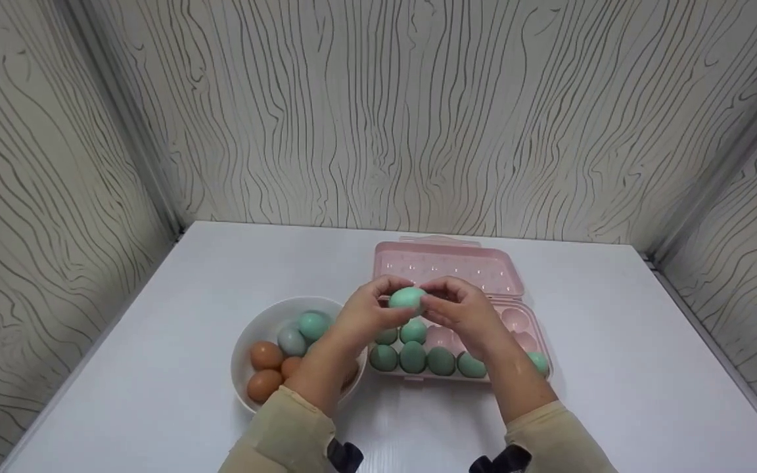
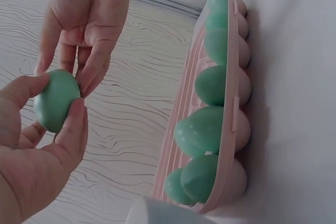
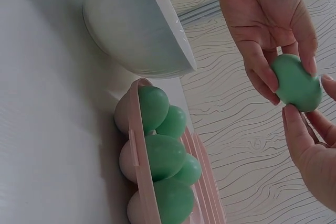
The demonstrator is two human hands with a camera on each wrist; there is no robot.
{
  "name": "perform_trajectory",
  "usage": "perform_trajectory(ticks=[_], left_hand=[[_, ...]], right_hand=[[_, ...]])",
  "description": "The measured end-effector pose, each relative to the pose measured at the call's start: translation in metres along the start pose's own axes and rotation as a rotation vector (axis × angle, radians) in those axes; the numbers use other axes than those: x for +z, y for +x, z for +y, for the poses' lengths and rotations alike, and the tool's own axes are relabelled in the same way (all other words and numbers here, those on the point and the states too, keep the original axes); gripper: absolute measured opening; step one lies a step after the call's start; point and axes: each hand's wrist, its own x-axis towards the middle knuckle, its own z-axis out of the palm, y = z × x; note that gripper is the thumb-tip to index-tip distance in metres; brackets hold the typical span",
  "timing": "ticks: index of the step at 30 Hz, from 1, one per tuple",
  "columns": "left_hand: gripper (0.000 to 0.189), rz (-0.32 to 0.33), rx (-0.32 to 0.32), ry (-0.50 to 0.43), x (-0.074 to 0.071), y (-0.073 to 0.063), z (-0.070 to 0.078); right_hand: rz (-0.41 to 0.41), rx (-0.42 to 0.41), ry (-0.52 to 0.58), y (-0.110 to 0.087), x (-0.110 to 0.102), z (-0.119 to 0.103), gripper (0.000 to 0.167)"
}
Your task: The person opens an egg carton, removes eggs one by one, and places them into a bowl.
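A pale green egg (image 1: 407, 299) is held up between both hands, over the pink egg carton (image 1: 543, 328). My left hand (image 1: 367, 311) pinches one end with thumb and fingers; my right hand (image 1: 465, 311) grips the other end with its fingertips. In the left wrist view the green egg (image 2: 56, 100) shows its whole side, with fingers around both ends. The carton stands with its lid (image 1: 447, 266) laid back. Several green eggs (image 1: 412, 358) fill its front row, and a few sit behind them at the left. My right arm hides part of that row.
A white bowl (image 1: 242, 348) with brown eggs (image 1: 265, 386) and bluish-green eggs (image 1: 313, 325) stands left of the carton, partly behind my left forearm. Cups in the carton's back right (image 1: 516, 320) hold no egg. Patterned walls (image 1: 378, 118) border the white table (image 1: 628, 368).
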Motion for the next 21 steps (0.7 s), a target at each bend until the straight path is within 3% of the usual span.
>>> perform_trajectory(ticks=[9, 21], left_hand=[[0.042, 0.063, -0.019, 0.072, -0.025, 0.0, 0.01], [0.037, 0.091, 0.046, 0.316, -0.069, 0.002, 0.009]], right_hand=[[0.046, 0.043, 0.036, -0.001, -0.004, -0.001, 0.034], [0.044, 0.04, 0.054, 0.0, -0.009, 0.005, 0.033]])
